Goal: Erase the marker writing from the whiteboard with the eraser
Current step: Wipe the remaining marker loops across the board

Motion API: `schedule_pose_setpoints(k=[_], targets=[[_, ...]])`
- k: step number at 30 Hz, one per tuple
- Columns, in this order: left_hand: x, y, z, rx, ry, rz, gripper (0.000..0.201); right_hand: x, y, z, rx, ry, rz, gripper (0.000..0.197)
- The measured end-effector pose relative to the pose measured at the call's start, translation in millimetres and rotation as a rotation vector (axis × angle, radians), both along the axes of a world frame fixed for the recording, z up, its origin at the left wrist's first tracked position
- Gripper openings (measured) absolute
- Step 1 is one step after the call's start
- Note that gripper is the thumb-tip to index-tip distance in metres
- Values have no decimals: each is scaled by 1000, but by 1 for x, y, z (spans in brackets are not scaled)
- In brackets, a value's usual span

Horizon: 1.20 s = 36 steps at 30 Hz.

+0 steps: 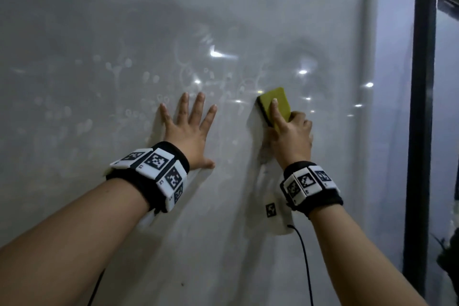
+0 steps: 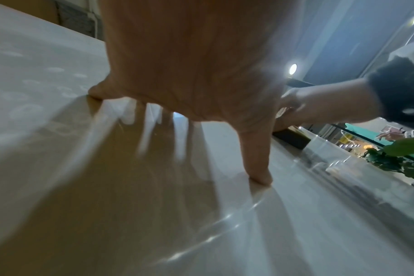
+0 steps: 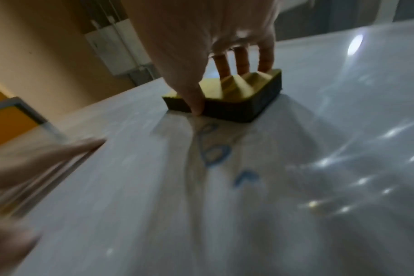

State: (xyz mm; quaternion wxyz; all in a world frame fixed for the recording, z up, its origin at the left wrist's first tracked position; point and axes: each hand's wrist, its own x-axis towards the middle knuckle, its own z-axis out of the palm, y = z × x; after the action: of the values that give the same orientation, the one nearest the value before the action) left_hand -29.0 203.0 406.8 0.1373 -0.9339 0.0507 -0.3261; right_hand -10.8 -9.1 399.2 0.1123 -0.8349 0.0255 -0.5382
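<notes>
My right hand (image 1: 285,126) grips a yellow eraser (image 1: 275,103) with a dark felt underside and holds it flat against the whiteboard (image 1: 124,32). The forefinger lies along its top. In the right wrist view the eraser (image 3: 234,97) sits on the board with my thumb on its near side and the other fingers (image 3: 241,61) on the far side. Faint blue marker letters (image 3: 225,162) show just below it. My left hand (image 1: 191,126) is spread flat on the board to the left of the eraser, palm (image 2: 189,65) and fingertips pressing the surface.
The whiteboard carries many finger smudges and ghost traces of old writing (image 1: 198,69). Its white right edge (image 1: 367,57) meets a dark window frame (image 1: 422,107). A white device with a black cable (image 1: 278,216) hangs under my right wrist. A green plant (image 2: 395,160) stands beyond the board.
</notes>
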Motion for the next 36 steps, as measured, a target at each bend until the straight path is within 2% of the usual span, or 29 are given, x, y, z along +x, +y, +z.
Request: schedule_pose_setpoints(k=[2,4,8,11,13,17,18,20,23,25,27,28,32,33,36], targets=[[0,5,-1,-7,-28,-46,119,-3,5,-10,-116,-16,28,64],[-1,15,-6,-27,-53,-77,119,-6,-6,-10,-138,-8,29,62],[-6,42,-21,-17,-42,-42,121,-10,3,-11,163,39,2,61],[-8,51,-26,-13,-33,-75,120,-16,17,-28,28,49,9,61],[-8,50,-27,-31,-41,-93,120,-19,5,-33,-30,68,7,61],[-14,58,-46,-114,-133,-173,116,-24,-5,-47,244,118,-19,61],[-14,64,-58,-155,-157,-210,116,-25,0,-52,249,133,-15,61],[-18,75,-83,-220,-154,-262,121,-25,9,-63,155,141,4,62],[-15,85,-105,-198,-37,-202,130,-27,7,-70,30,119,25,63],[-11,84,-104,-201,12,-158,127,-22,8,-70,119,112,11,62],[-9,79,-102,-221,6,-148,122,-19,25,-70,335,112,7,62],[-7,77,-102,-222,10,-131,121,-18,36,-72,382,111,1,62],[-11,76,-100,-168,91,-71,118,-20,49,-89,96,109,-1,61],[-12,77,-99,-166,95,-73,118,-20,41,-89,93,113,-12,61],[-13,79,-98,-159,100,-84,118,-14,26,-80,411,123,-36,61]])
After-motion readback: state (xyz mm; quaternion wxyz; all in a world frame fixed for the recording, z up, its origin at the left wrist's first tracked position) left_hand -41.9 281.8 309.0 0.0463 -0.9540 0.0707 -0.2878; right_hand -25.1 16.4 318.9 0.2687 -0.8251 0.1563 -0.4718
